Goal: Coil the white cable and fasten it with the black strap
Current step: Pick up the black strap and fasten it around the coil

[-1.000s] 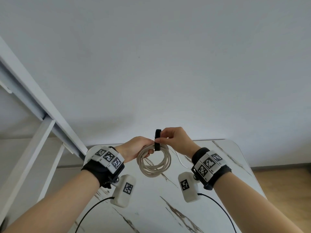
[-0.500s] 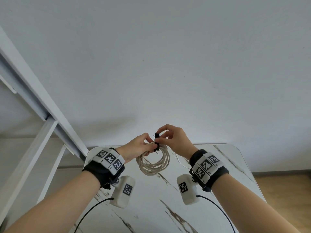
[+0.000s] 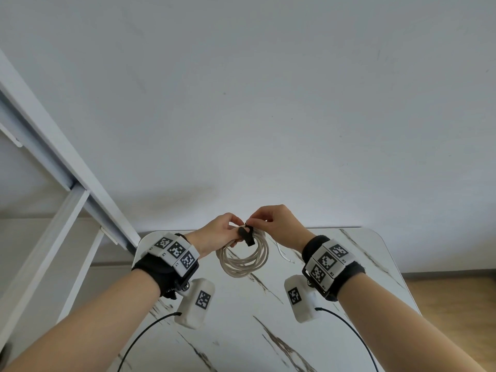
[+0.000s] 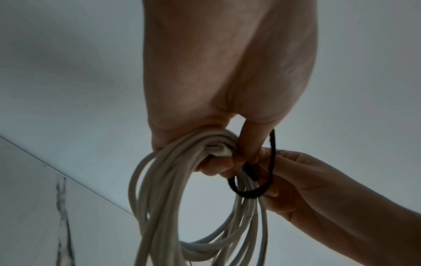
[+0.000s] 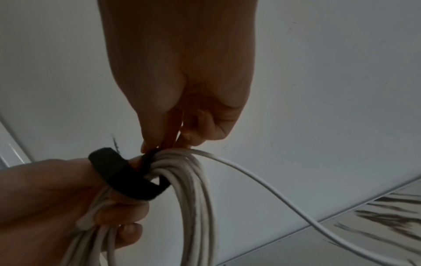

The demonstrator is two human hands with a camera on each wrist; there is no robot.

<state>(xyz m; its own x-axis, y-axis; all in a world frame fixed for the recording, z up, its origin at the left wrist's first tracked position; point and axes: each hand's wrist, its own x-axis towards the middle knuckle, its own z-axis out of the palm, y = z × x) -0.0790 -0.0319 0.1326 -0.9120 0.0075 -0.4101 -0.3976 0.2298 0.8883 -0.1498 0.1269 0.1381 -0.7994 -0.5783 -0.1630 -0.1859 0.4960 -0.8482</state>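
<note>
Below both hands lies a white marble-patterned table (image 3: 268, 331), with a plain wall (image 3: 268, 103) behind and a white frame (image 3: 67, 167) off beside the left wrist. The left hand (image 3: 218, 233) grips the top of the white cable (image 3: 243, 260), its fingers curled round the coiled loops, which hang beneath them. The black strap (image 3: 248, 236) wraps the bundle just beside the left thumb; the right hand (image 3: 276, 224) pinches its end between thumb and fingertips (image 5: 148, 147). One loose cable end trails away under the right hand.

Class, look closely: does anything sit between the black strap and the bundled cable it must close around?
Yes: the left hand thumb lies under the strap, caught inside its loop beside the cable.
</note>
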